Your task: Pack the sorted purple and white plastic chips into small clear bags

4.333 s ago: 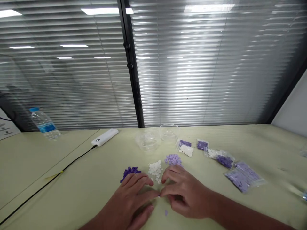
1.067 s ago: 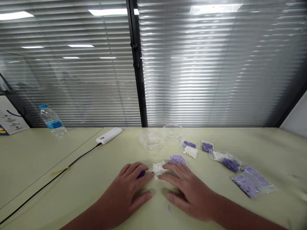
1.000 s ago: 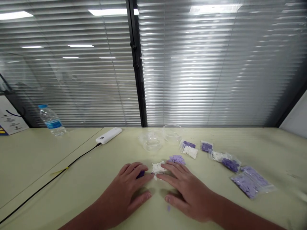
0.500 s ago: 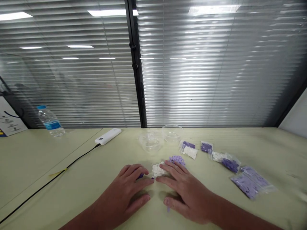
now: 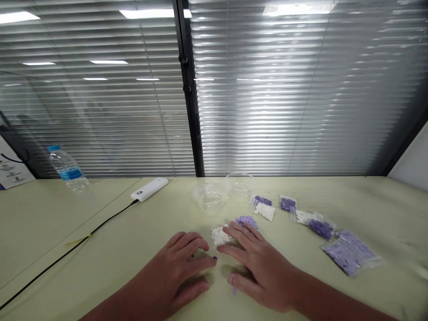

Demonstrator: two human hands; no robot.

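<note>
My left hand (image 5: pixel 187 263) hovers low over the table with its fingers apart. At its index fingertip lies a small dark purple piece (image 5: pixel 215 258). My right hand (image 5: pixel 250 267) is spread, its fingertips at the edge of a pile of small white pieces (image 5: pixel 219 236). Just beyond the right fingers sits a pile of light purple pieces (image 5: pixel 246 221), partly covered by them. Below the right thumb a light purple sliver (image 5: pixel 234 291) shows. Most of any dark purple pieces under my left fingers are hidden.
Two clear plastic bowls (image 5: pixel 211 199) stand behind the piles. To the right lie several small bags of purple and white pieces, among them a light purple bag (image 5: pixel 351 253). A white power bank (image 5: pixel 149 189) with a black cable (image 5: pixel 67 251) and a water bottle (image 5: pixel 68 169) are left.
My left index finger has shifted slightly down and right, bringing the dark purple piece with it, away from the white pile. My right hand has hardly moved.
</note>
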